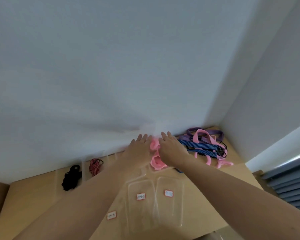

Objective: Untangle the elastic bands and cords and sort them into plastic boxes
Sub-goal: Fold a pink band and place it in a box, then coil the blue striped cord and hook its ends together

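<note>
While fingers lie straight, L hand (139, 150) & R hand (172, 150) press pink bands (156, 163).

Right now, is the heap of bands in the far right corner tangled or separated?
Tangled: purple bands, pink bands and blue striped cords cross over one another in one heap on the table.

Soft, even, cool light, faint shadows, mild blur throughout and wide-angle bending toward the edges

a black cord bundle (71, 177) lay left of a red-striped band (94, 167); a tangled purple, pink and blue elastic pile (204, 144) lay well right.
</note>
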The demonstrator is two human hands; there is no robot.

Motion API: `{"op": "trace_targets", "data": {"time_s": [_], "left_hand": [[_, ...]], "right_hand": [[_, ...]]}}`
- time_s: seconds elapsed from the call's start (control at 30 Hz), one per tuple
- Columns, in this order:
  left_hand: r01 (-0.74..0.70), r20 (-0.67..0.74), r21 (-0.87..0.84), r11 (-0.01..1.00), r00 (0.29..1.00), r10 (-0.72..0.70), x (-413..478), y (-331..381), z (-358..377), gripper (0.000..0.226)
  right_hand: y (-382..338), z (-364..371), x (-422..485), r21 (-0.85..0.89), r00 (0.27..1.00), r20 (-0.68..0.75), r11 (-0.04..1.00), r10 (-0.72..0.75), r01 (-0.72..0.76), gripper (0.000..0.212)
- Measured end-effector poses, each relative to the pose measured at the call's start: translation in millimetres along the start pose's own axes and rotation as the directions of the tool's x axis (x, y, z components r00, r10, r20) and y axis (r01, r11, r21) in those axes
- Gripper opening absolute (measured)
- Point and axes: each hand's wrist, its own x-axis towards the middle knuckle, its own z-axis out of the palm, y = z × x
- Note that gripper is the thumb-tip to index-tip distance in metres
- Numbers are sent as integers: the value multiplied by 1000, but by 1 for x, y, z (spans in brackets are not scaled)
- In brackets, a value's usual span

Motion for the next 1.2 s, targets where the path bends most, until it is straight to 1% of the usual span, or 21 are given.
{"op": "trace_targets", "data": {"time_s": [0.1, 0.17, 0.23, 0.37, 0.43, 0.6, 0.73, 0.83, 0.9, 0.93, 1.0, 1.03, 1.07, 1.1, 1.2], "left_hand": [[8, -28, 22, 1000, 1000, -7, 8, 32, 2, 70], [20, -44, 39, 999, 999, -18, 14, 50, 4, 71], [34, -45, 19, 999, 998, -34, 21, 67, 5, 72], [84, -11, -67, 994, 996, -85, 30, 102, 5, 71], [111, 3, -61, 992, 994, -111, 34, 121, 4, 70], [215, 1, -123, 969, 976, -216, 49, 171, 6, 69], [244, 25, -209, 947, 969, -244, 61, 202, 15, 75], [254, 33, -260, 932, 967, -254, 65, 221, 20, 78], [266, 48, -280, 922, 963, -264, 67, 231, 19, 78], [271, 54, -305, 913, 962, -268, 68, 235, 18, 75], [281, 40, -370, 886, 957, -287, 71, 242, 19, 61], [291, 41, -403, 868, 953, -301, 72, 245, 20, 56], [302, 47, -427, 852, 949, -313, 73, 248, 22, 55], [311, 55, -443, 841, 946, -320, 73, 250, 23, 58], [344, 93, -471, 812, 935, -341, 77, 251, 33, 60]], "right_hand": [[30, 1, -17, 80, 996, -35, 993, 86, -83, 56], [50, 4, -27, 70, 994, -30, 992, 104, -102, 58], [73, 7, -35, 60, 993, -32, 992, 111, -109, 56], [120, 10, -49, 76, 995, -23, 993, 98, -96, 52], [144, 10, -55, 74, 996, -16, 994, 83, -82, 50], [205, 21, -68, 128, 998, -51, 991, 32, -25, 36], [241, 31, -77, 182, 1000, 1, 983, 17, -17, 36], [258, 35, -80, 286, 999, 39, 957, 38, -48, 38], [267, 38, -80, 316, 999, 41, 948, 25, -36, 38], [270, 39, -80, 323, 999, 38, 946, 11, -23, 37], [275, 42, -80, 347, 1000, 18, 938, 8, -14, 29], [276, 42, -80, 374, 1000, 14, 927, 24, -27, 23], [276, 43, -80, 409, 999, 15, 911, 47, -49, 20], [276, 44, -80, 450, 997, 18, 890, 72, -72, 20], [274, 41, -81, 530, 995, 27, 842, 99, -98, 32]]}}
